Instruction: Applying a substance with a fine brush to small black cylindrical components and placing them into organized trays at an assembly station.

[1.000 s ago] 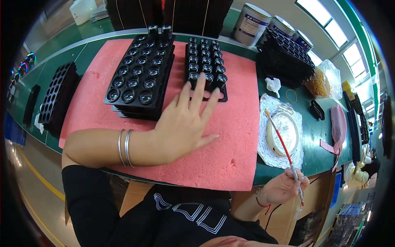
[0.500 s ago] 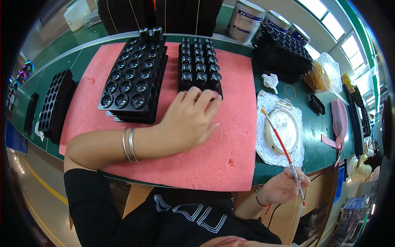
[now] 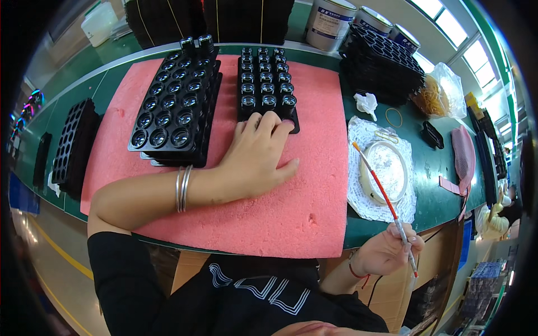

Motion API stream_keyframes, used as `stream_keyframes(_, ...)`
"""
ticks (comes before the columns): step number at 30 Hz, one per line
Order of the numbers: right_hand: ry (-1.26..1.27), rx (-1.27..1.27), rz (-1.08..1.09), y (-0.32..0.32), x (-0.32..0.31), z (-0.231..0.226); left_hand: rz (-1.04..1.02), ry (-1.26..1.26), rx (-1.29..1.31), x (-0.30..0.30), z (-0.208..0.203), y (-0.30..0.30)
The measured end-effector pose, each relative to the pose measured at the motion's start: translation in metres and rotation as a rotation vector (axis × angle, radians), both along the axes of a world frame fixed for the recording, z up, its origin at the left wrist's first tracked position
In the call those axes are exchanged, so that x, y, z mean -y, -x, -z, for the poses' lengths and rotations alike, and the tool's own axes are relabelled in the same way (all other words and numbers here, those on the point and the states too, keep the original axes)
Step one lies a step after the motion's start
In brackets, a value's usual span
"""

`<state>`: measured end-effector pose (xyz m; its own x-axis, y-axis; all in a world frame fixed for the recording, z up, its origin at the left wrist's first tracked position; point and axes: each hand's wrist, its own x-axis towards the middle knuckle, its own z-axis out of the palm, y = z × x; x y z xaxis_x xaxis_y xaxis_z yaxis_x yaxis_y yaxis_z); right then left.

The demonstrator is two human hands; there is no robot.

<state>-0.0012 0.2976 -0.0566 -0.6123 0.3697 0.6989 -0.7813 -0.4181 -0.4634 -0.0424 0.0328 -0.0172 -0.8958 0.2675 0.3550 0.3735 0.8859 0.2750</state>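
Note:
My left hand (image 3: 259, 150) reaches across to the near end of a narrow black tray (image 3: 296, 124). Its fingers bend over that end and hold it, with the thumb out to the side; the fingertips are partly hidden. Rows of black lens barrels (image 3: 268, 88) with clear glass tops stand upright in this tray. Between the fingers of my right hand (image 3: 386, 250) is a thin paintbrush (image 3: 384, 193) with a red handle. Its tan tip points up and away, above the rim of a round white dish (image 3: 367, 178) on a crumpled white cloth (image 3: 358, 204).
A stack of wider black trays (image 3: 193, 147) bearing lenses stands left on the pink foam mat (image 3: 269, 224). Another black tray stack (image 3: 75, 145) is at far left. At back right are cans (image 3: 329, 25), honeycomb trays (image 3: 384, 67), a bag of rubber bands (image 3: 443, 98) and crumpled tissue (image 3: 366, 105).
The view has shifted slightly, and the tray tops now appear a little higher and farther left. My left thumb stretches out more. My right hand keeps the paintbrush almost still.

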Motion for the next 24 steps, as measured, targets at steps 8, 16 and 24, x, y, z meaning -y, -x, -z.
stream_keyframes(8, 0.008, -0.02, -0.022, 0.002, -0.002, 0.003, 0.332, -0.202, 0.083, -0.01, 0.005, -0.002)
stream_keyframes(16, 0.004, -0.021, 0.002, 0.001, 0.001, 0.0, 0.514, -0.047, -0.096, -0.018, 0.007, -0.012)
stream_keyframes(24, 0.111, 0.069, 0.194, 0.003, 0.012, -0.007, -0.068, 0.256, -0.133, -0.002, -0.038, -0.04)
